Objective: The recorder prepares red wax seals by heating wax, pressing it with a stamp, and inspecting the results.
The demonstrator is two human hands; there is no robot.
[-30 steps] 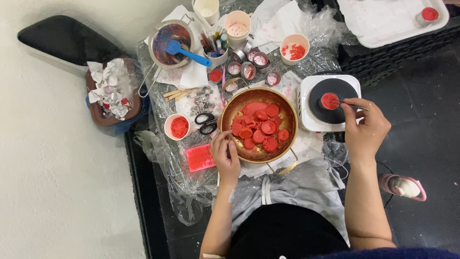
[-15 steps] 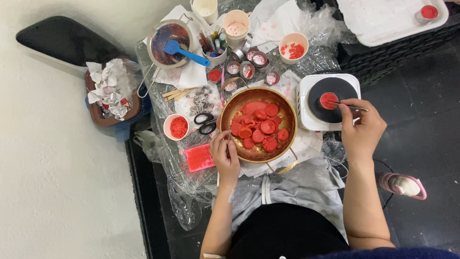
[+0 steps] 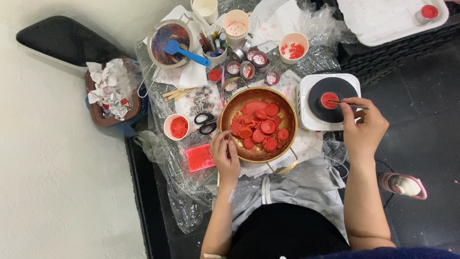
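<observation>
Your left hand (image 3: pixel 225 156) is curling loosely at the pan (image 3: pixel 258 125) rim beside the scissors (image 3: pixel 206 123); your right hand (image 3: pixel 364 127) is pinching a thin tool (image 3: pixel 352 104) over the red cup (image 3: pixel 329 100) on the hotplate (image 3: pixel 306 112).

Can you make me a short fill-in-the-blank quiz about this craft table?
1. The right hand holds a thin tool over the small cup on the ____ hot plate.
2. The left hand rests at the rim of the ____ pan.
3. The scissors have ____ handles.
4. The spoon in the pot is ____.

Answers: white; gold; black; blue
</observation>
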